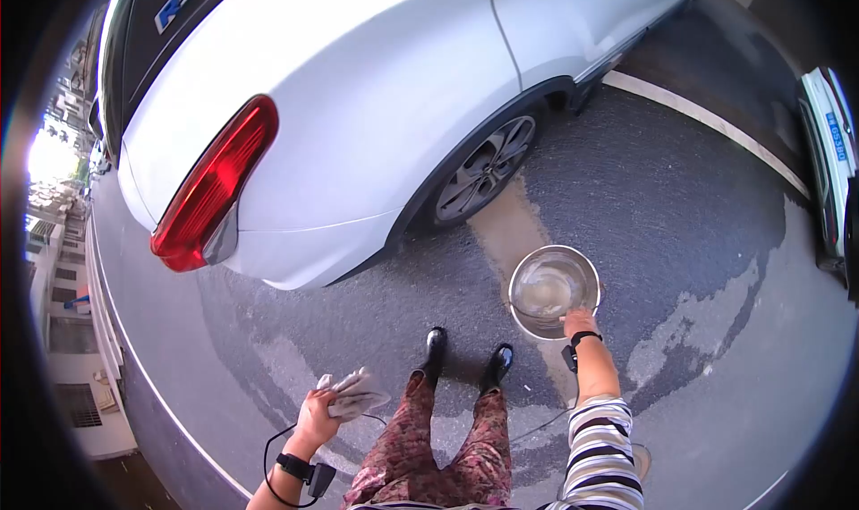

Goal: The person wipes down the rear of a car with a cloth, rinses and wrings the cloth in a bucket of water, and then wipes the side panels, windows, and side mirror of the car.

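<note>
My left hand [315,420] is closed on a crumpled light grey cloth [356,394], held out at the lower left. To the right, my right hand [580,323] is closed at the near rim of a round metal bucket [555,282], seen from above. The inside of the bucket looks shiny and pale, and I cannot tell how much liquid is in it. Each wrist wears a black strap with a small box and a cable.
A white car [358,125] with a red tail light [219,183] fills the upper left, its rear wheel [488,168] beyond the bucket. Another car [832,152] stands at the far right. Wet patches and a white line [707,119] mark the ground.
</note>
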